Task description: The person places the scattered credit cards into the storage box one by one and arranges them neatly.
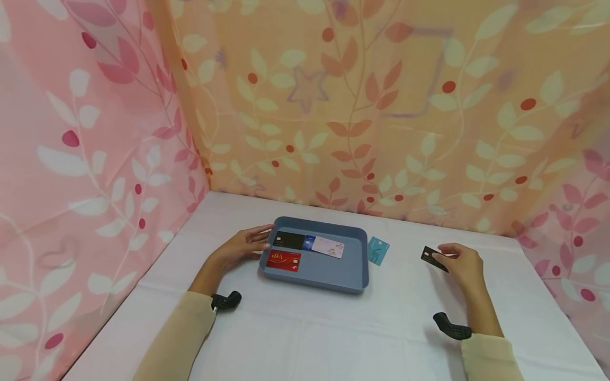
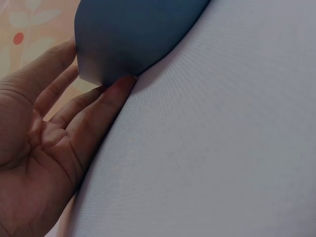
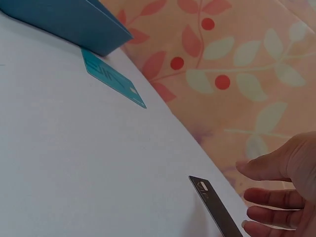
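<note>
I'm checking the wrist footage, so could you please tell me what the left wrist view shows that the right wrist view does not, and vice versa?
Only the left wrist view shows the left hand, touching the tray. Only the right wrist view shows the right hand, the dark card and the teal card. Both views show part of the tray, the white tabletop and the leaf-patterned backdrop.

This is a curtained-off booth; what room lies beyond is hidden. Leafy curtains, orange behind and pink at the sides, enclose a table covered in white cloth.
</note>
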Demonstrator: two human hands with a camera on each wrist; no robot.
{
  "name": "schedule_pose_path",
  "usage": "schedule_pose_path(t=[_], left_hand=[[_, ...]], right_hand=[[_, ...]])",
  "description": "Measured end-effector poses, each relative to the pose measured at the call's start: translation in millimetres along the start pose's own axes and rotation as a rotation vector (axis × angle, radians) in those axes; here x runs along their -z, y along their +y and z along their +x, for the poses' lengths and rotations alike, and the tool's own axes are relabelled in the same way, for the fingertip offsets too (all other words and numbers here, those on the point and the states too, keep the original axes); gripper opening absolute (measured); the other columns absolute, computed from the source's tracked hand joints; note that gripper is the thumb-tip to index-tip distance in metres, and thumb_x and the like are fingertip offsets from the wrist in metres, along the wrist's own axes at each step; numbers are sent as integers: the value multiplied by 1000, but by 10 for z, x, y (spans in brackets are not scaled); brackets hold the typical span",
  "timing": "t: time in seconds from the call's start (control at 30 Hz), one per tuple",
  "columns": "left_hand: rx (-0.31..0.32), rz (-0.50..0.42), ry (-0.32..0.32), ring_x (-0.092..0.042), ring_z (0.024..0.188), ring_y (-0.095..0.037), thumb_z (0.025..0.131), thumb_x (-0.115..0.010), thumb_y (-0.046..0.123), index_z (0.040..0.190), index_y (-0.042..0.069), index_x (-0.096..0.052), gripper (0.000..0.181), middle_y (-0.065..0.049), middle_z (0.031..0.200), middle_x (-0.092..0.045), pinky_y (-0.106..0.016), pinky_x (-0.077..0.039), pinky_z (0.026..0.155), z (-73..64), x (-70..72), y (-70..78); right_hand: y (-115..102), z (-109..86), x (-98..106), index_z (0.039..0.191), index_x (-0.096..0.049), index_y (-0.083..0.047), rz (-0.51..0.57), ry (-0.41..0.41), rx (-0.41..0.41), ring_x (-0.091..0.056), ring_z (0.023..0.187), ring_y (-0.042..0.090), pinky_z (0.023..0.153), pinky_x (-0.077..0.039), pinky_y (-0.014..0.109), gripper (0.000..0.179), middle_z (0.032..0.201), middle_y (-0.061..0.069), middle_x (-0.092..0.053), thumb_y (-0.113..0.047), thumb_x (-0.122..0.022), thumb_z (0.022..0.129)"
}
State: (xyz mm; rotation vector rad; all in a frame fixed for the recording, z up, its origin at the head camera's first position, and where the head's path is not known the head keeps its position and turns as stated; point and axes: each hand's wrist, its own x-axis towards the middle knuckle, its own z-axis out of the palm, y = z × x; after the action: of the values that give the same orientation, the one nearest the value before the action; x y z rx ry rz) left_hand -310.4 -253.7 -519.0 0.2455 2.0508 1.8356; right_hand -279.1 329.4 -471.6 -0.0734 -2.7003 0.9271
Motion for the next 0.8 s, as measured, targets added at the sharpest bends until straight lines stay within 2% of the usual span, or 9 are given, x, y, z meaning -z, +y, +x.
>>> schedule_pose_path(t=[0.07,0.2,0.33,0.47,0.8], left_hand=[[-3,1,-2,-40,146,-26,94,-75,22,154,31,-46,67,-5,157,-46,-49,-48,105,1,-1,6],[3,-1,5,-40,146,-25,95,-74,20,153,32,-47,65,-4,156,-46,-49,-49,105,-1,-5,10],[-4,6,6,-38,147,-26,95,-73,20,153,32,-47,64,-5,157,-45,-49,-48,105,-7,-9,8],[-9,13,2,-37,148,-27,95,-74,21,153,31,-47,65,-6,158,-44,-50,-48,105,-12,0,-1],[-10,4,-5,-36,148,-28,96,-73,18,153,30,-46,65,-5,160,-41,-49,-48,105,-9,-11,-7]], right_hand=[[43,-6,23,111,-72,5,-8,-5,-2,-67,79,18,64,-44,23,34,104,24,-74,-18,-80,88],[117,-11,56,114,-68,9,-20,-49,-32,-66,94,41,71,-46,36,39,110,31,-69,-19,-78,88],[168,-5,79,121,-62,12,-27,-109,-109,-57,108,53,82,-47,52,48,119,38,-61,-22,-76,90],[208,-1,92,127,-57,13,-48,-153,-156,-52,113,57,92,-42,64,56,125,42,-54,-26,-75,91],[283,-2,80,132,-52,15,-56,-192,-151,-50,114,57,95,-41,65,68,127,45,-51,-29,-78,88]])
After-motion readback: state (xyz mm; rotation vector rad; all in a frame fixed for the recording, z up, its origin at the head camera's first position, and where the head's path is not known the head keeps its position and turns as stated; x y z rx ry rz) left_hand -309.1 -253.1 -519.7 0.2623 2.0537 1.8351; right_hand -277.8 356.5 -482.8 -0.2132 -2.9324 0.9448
